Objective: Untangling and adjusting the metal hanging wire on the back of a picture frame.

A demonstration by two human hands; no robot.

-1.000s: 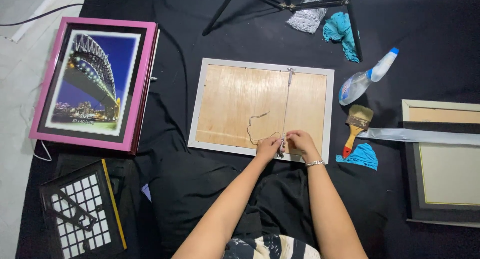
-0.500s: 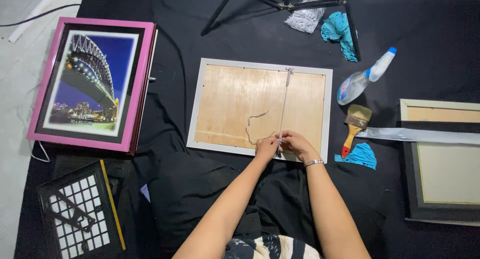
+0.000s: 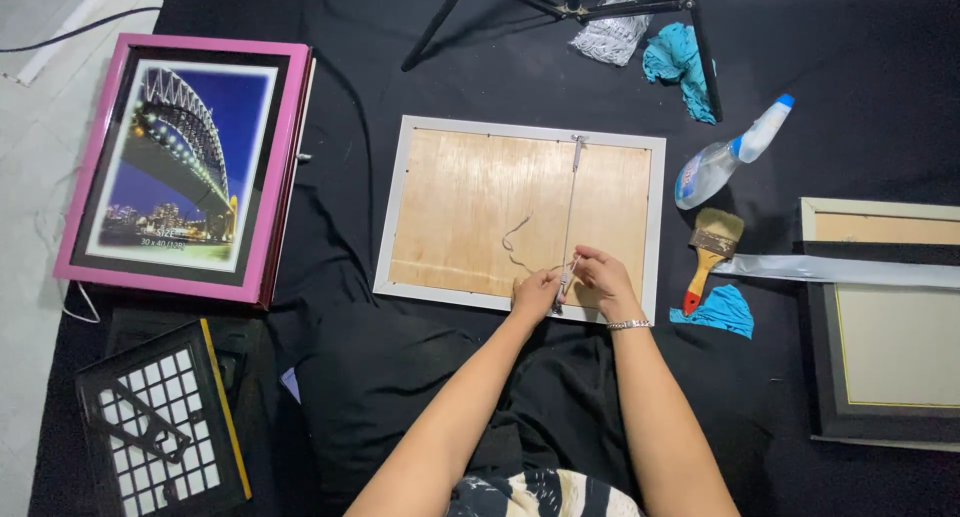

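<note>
- Far left, upper part of the picture: pink-framed bridge photo (image 3: 180,167) lying face up on the black cloth (image 3: 400,77), well apart from the work.
- Lower left: black grid-patterned frame (image 3: 160,432), tilted, also set aside.
- Centre: white-edged picture frame (image 3: 520,212) lying face down, plywood back up, so the hanging wire (image 3: 570,202) stays reachable; a loose loop of wire curling on the wood.
- Lower centre, at the frame's bottom edge: left hand (image 3: 535,295) pinched shut on the wire's end, right hand (image 3: 605,277) just beside it, fingers closed on the same wire, seemingly keeping it taut down from the top fixing.
- Top centre: tripod legs (image 3: 560,2), grey rag (image 3: 612,17) and blue cloth (image 3: 680,67), clear of the hands.
- Right of the frame: spray bottle (image 3: 725,157) on its side, paintbrush (image 3: 710,252), a second blue cloth scrap (image 3: 725,309); near, nothing blocking.
- Far right: stacked frames (image 3: 890,327) under a grey strip (image 3: 840,269).
</note>
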